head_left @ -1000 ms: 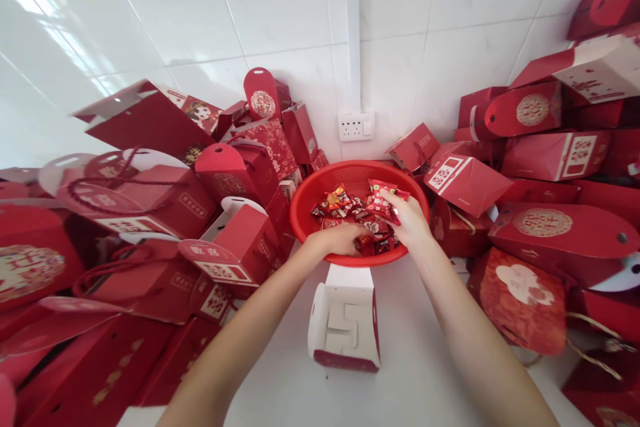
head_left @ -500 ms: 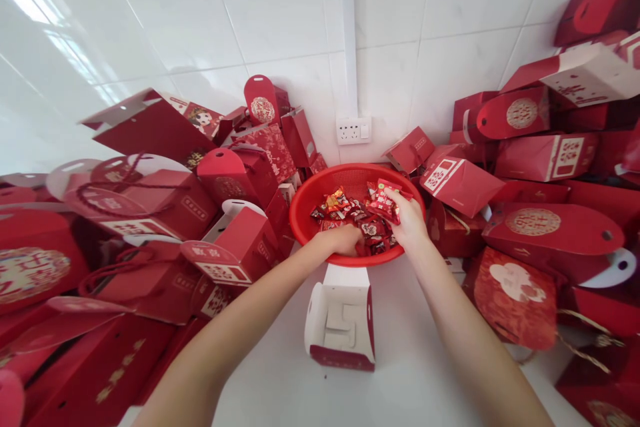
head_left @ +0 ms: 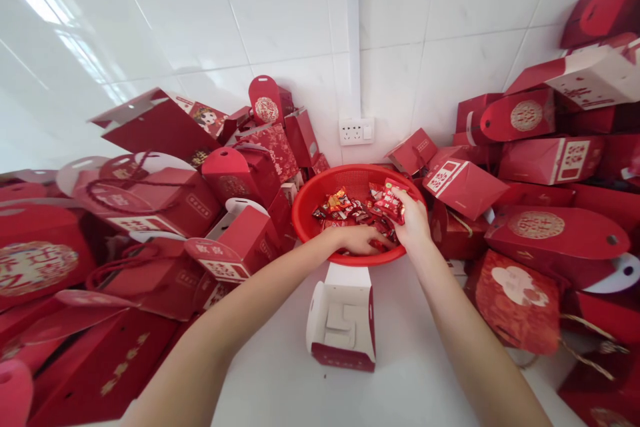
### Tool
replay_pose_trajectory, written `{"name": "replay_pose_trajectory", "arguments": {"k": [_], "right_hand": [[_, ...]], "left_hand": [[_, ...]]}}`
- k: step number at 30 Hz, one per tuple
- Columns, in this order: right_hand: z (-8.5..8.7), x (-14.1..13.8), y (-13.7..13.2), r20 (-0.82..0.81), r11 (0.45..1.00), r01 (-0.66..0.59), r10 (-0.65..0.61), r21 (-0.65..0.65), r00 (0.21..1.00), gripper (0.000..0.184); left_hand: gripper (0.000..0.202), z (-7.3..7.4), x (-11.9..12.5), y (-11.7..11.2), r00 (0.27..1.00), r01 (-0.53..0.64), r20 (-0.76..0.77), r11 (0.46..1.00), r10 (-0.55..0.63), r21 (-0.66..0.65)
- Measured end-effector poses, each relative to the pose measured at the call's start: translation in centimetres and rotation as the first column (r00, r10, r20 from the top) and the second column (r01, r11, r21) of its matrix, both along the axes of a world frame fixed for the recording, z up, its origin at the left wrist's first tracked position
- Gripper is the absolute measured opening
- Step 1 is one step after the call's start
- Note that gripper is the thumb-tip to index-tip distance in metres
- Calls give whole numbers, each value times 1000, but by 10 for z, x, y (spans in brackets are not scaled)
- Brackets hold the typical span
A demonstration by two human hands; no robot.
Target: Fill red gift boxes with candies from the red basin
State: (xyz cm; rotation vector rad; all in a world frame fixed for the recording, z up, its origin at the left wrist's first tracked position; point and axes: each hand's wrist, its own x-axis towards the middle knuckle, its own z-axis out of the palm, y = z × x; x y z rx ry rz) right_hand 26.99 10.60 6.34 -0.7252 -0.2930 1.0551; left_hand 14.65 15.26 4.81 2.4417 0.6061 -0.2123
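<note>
My right hand (head_left: 413,219) is closed around some red candy packets (head_left: 391,199), held above the right side of a red plastic basket (head_left: 309,208). Inside the basket lie several wrapped candies (head_left: 339,201), mostly red, one of them orange-yellow. My left hand (head_left: 364,239) reaches in over the near rim, its fingers stretched out and a little apart among the candies at the near right. What lies under its palm is hidden. Just in front of the basket stands an open box (head_left: 341,327), white inside and dark red outside, with its flaps up and only its folded bottom visible inside.
Red gift boxes are heaped on the left (head_left: 155,197) and on the right (head_left: 550,233), both heaps close to my forearms. Behind the basket is a tiled wall with a socket (head_left: 357,131). Everything rests on a white table (head_left: 280,373).
My left hand has slid right inside the basket, and its fingers have gone from curled to stretched out. My right hand has shifted slightly right, still holding the candy packets. The box stays put.
</note>
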Motion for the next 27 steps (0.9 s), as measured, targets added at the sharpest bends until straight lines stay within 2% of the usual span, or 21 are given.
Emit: {"name": "replay_pose_trajectory", "arguments": {"k": [3, 6, 9, 12, 15, 19, 24, 27], "right_hand": [[0, 1, 1, -3, 999, 37, -37, -6, 999, 9], [-1, 2, 3, 1, 998, 62, -62, 14, 998, 9], [-1, 2, 5, -16, 996, 84, -84, 35, 996, 10], [-1, 3, 6, -43, 994, 99, -97, 47, 994, 10], [-1, 3, 6, -52, 993, 105, -102, 52, 993, 11], [-1, 3, 5, -60, 995, 90, -88, 38, 994, 9], [0, 2, 3, -37, 996, 75, -74, 50, 997, 9], [2, 1, 2, -45, 997, 70, -70, 17, 997, 7]], "left_hand": [[45, -4, 6, 9, 986, -145, 93, 986, 137, 80], [50, -5, 7, 24, 939, -314, 188, 940, 287, 135], [48, -7, 4, 39, 870, -458, 274, 878, 411, 137], [39, -10, 3, 49, 821, -527, 310, 845, 480, 89], [34, -16, 4, 54, 807, -537, 304, 843, 506, 20], [39, -18, 6, 53, 811, -510, 301, 858, 502, -58], [42, -15, 7, 44, 857, -412, 286, 903, 430, -123], [40, -14, 7, 37, 909, -327, 217, 931, 356, -161]]}}
